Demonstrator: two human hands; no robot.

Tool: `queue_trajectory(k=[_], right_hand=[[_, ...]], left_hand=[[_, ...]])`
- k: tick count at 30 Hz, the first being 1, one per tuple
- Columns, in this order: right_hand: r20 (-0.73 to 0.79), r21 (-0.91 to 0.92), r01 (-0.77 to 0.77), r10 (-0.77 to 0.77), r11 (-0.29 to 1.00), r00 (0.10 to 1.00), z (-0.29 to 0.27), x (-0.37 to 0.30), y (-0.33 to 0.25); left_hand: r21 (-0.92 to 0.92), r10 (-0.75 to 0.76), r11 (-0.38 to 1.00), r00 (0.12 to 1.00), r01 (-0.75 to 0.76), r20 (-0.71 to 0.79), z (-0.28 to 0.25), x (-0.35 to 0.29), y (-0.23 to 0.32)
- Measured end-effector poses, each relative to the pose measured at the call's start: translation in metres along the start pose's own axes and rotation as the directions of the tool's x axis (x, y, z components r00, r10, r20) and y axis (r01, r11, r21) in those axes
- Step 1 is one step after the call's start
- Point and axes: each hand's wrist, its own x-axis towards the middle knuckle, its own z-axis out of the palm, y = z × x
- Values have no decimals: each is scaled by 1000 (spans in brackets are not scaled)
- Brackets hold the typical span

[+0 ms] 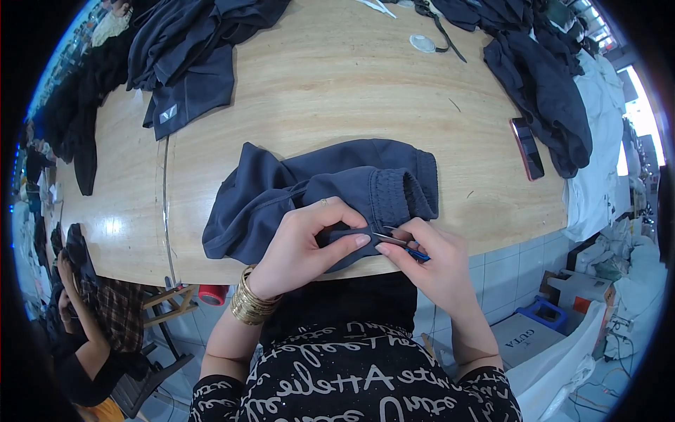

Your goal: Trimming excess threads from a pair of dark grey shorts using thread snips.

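Note:
A dark navy garment (323, 169) with gathered elastic cuffs (394, 197) lies bunched at the near edge of the table. My left hand (309, 235) pinches its cloth just below the nearer cuff, thumb and forefinger close together. In my right hand (439, 260) is a small pair of thread snips (416, 254) with a blue handle. Their thin metal blades point left, at the cloth beside my left fingertips. Whether the tips touch a thread is too small to tell.
The wooden table (337, 84) carries piled navy garments (190, 91) far left and more garments (541, 98) far right. A phone (527, 149) lies at the right, a clear round disc (422, 43) at the back. Another person (84, 344) sits at the left.

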Motion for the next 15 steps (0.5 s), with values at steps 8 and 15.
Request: queue_trajectory(k=[8, 15], right_hand=[[62, 160, -37, 27, 986, 998, -2, 2, 4], [-8, 54, 46, -46, 997, 999, -4, 1, -3]], left_hand=[[-146, -44, 988, 998, 50, 45, -1, 0, 4], [-157, -37, 987, 999, 33, -21, -2, -1, 1]])
